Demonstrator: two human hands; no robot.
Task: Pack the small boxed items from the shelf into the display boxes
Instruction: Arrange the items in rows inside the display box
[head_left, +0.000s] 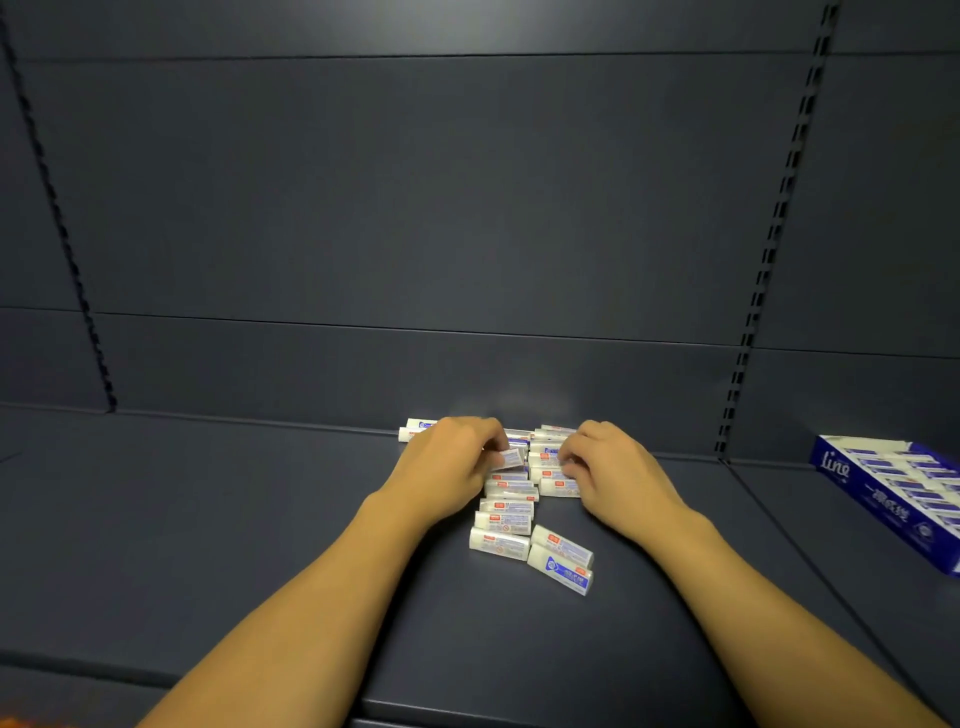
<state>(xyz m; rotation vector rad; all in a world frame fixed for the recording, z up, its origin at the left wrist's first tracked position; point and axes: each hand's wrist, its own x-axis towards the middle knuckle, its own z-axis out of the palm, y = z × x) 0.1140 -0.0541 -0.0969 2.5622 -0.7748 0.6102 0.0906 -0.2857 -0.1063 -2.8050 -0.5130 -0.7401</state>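
Observation:
Several small white boxed items (506, 514) with red and blue print lie in a loose pile on the dark shelf (208, 519), near its back wall. My left hand (447, 462) is at the pile's left side and pinches one small box (509, 458) between thumb and fingers. My right hand (608, 467) rests on the pile's right side, its fingers curled over the small boxes there (550, 470). Two more boxes (561, 564) lie apart at the front of the pile. A blue display box (893, 493) filled with rows of the same items stands at the far right.
The dark back panel (415, 208) rises right behind the pile. Slotted uprights (769, 249) run up it on both sides. A seam (779, 530) divides this shelf from the one at the right that carries the display box.

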